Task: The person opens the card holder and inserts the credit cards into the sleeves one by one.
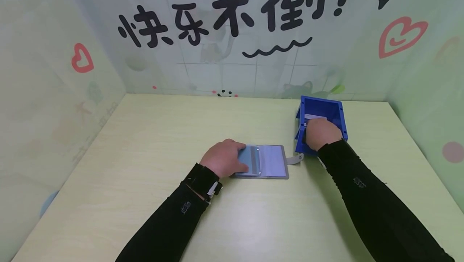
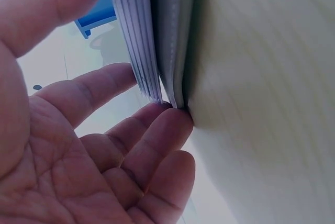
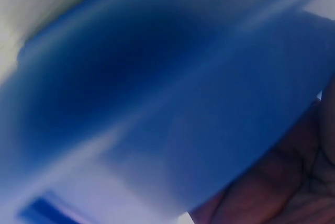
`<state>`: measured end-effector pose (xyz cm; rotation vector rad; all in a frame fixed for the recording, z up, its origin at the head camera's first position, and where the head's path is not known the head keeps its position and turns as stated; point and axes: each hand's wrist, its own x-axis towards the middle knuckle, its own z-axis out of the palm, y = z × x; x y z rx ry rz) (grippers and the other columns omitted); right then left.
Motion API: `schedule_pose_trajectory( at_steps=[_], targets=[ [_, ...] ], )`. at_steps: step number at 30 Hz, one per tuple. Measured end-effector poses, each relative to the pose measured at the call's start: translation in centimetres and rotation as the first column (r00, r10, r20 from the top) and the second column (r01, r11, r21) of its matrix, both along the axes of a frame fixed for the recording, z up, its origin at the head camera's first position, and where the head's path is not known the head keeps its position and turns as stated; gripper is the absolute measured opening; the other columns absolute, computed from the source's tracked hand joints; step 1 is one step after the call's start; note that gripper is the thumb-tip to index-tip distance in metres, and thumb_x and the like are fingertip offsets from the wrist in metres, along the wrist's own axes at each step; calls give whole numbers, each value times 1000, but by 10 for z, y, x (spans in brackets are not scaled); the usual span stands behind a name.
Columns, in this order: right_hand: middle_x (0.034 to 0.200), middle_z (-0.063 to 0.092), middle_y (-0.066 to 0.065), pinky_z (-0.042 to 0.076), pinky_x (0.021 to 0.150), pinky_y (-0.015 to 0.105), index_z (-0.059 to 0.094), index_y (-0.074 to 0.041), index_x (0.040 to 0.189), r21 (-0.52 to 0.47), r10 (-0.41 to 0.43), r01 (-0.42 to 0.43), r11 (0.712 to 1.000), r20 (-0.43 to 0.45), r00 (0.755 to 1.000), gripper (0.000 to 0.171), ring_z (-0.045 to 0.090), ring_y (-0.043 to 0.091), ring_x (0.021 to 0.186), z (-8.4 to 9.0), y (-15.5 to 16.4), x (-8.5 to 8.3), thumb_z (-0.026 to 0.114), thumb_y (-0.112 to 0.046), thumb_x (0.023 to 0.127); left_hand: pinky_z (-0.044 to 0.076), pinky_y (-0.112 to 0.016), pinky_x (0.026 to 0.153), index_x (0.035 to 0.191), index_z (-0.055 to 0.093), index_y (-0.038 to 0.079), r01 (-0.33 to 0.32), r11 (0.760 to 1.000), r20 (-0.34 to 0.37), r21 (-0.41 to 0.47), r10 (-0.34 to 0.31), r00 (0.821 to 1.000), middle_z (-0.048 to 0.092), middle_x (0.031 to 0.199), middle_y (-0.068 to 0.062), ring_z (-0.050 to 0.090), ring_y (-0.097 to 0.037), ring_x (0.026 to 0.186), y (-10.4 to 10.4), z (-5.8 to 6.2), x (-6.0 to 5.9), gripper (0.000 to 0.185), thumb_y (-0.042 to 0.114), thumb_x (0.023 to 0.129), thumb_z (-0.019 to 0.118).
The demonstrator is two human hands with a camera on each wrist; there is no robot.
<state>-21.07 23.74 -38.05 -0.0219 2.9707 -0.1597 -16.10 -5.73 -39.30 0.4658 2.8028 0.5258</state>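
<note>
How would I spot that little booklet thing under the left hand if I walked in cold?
Start at the pale green table and find the blue bin on its right side. Just left of it lies an open grey card holder with clear sleeves and a snap tab, the only flat, book-like item there.

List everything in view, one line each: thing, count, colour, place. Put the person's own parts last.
card holder: 1, grey cover with clear sleeves, lying open on the table in front of the person.
snap strap: 1, grey, sticking out from the card holder's right edge toward the bin.
storage bin: 1, blue, on the table right of the card holder, something white inside.
table: 1, pale yellow-green, bearing everything.
backdrop panels: patterned pale green, black characters and red hearts, around the table.
left hand: 1, black sleeve, resting on the card holder's left pages.
right hand: 1, black sleeve, reaching into the storage bin; its grip is hidden.
</note>
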Motion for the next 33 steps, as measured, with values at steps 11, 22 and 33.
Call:
schedule_pose_trajectory(
  at_steps=[11,22,33],
  targets=[
    [103,72,33,60,83,66,64,12,111,4,-4,4,1000,-33,999,27,72,44,85,-2,-1,2,49,-9,105,56,-37,92,148,63,13,10,1000,-7,3,-10,1000,67,140,-9,62,-23,107,0,-1,-1,67,36,88,84],
    [119,71,33,57,90,66,65,8,125,8,25,-25,1000,-80,996,30,73,47,102,4,-1,6,47,-7,106,56,-38,94,148,62,13,9,1000,-5,3,-9,1000,66,141,-10,62,-24,109,1,0,0,67,36,89,84],
    [106,74,27,61,78,59,66,7,119,-125,-39,26,992,-105,994,23,72,39,86,26,4,23,56,-4,102,57,-41,89,147,63,15,0,1000,-21,-12,-1,1000,63,144,-12,64,-27,107,1,1,3,66,38,89,83]
  ],
)
